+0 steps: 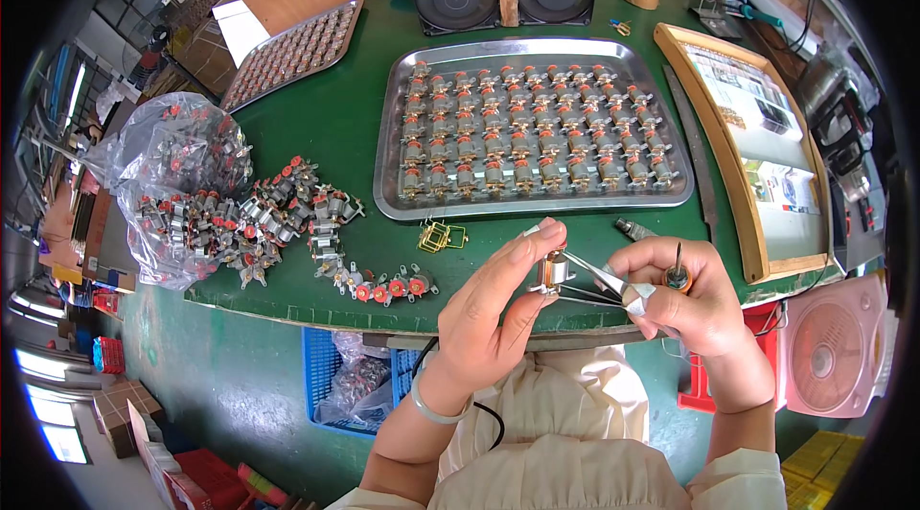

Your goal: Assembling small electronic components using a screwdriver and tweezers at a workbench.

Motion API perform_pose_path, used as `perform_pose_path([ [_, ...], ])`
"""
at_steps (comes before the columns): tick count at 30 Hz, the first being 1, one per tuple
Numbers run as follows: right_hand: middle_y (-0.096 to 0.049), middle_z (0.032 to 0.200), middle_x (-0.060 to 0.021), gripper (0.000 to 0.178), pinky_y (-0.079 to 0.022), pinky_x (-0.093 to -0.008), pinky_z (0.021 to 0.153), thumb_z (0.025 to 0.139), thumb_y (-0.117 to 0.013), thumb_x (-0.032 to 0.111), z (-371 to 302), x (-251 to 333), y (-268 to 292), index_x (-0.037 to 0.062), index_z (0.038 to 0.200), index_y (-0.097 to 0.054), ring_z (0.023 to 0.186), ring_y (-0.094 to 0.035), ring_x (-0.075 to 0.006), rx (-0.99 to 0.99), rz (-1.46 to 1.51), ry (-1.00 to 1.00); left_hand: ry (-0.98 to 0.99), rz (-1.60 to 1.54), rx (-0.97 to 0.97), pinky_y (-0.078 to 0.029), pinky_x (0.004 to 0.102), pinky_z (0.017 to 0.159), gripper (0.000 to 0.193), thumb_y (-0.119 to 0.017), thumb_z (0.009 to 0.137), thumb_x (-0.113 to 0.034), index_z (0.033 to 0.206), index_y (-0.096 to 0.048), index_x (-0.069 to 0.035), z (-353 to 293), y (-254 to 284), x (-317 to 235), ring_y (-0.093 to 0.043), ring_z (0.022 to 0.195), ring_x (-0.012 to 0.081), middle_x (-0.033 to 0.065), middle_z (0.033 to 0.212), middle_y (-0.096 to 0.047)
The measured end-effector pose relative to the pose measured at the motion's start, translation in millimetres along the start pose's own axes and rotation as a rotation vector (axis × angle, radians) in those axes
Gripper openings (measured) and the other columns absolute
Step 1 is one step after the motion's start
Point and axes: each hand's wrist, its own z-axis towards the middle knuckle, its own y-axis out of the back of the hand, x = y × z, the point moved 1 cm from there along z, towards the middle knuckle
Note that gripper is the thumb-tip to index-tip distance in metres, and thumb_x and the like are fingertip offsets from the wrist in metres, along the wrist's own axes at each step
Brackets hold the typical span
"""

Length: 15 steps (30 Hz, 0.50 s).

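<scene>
My left hand (pixel 482 328) pinches a small cylindrical metal component (pixel 553 270) between thumb and fingers, upright above the front edge of the table. Tweezers (pixel 592 272) are gripped in my right hand (pixel 707 316), their two prongs spread apart and reaching to the component's side. The same hand also holds a slim tool (pixel 678 277) with an orange handle and a dark tip pointing up. White tape wraps one right fingertip. A few thin brass frames (pixel 441 237) lie on the table left of my hands, near a curved row of red-topped components (pixel 381 293).
A metal tray (pixel 388 174) with rows of similar components lies ahead, another tray (pixel 297 52) behind left. At left, a clear plastic bag (pixel 158 150) spills components. Two black fans (pixel 458 0) stand at the back. A wooden frame (pixel 757 261) and a long blade (pixel 698 150) lie right.
</scene>
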Motion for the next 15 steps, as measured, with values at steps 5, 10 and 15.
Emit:
perform_pose_path([
  [5,-0.053,0.060,-0.0009,0.026,-0.031,-0.0170,0.046,0.074,-0.053,0.001,0.3,-0.1,-1.3,-0.0084,0.098,-0.054,0.051,-0.044,-0.0022,-0.009,0.000,0.016,-0.003,0.001,-0.006,-0.043,0.0397,0.087,0.050,-0.053,0.075,0.010,0.122,-0.039,0.001,0.0,-0.5,0.5,-0.052,0.104,0.0351,0.0219,0.111,-0.053],
  [10,-0.052,0.060,-0.0004,0.026,-0.031,-0.0171,0.046,0.073,-0.053,0.001,0.4,-0.1,-1.3,-0.0082,0.098,-0.054,0.052,-0.044,-0.0023,0.000,-0.016,0.021,-0.009,-0.002,-0.009,-0.044,0.0393,0.087,0.051,-0.053,0.075,0.011,0.122,-0.038,0.001,-0.1,0.2,0.5,-0.053,0.104,0.0350,0.0223,0.111,-0.053],
  [15,-0.051,0.062,-0.0003,0.026,-0.032,-0.0173,0.046,0.074,-0.054,0.000,0.9,-1.0,-2.4,-0.0078,0.098,-0.054,0.052,-0.044,-0.0024,-0.019,-0.011,0.033,-0.014,-0.003,-0.011,-0.044,0.0392,0.087,0.051,-0.053,0.075,0.011,0.122,-0.037,0.001,0.4,-0.2,0.0,-0.053,0.103,0.0351,0.0225,0.110,-0.053],
])
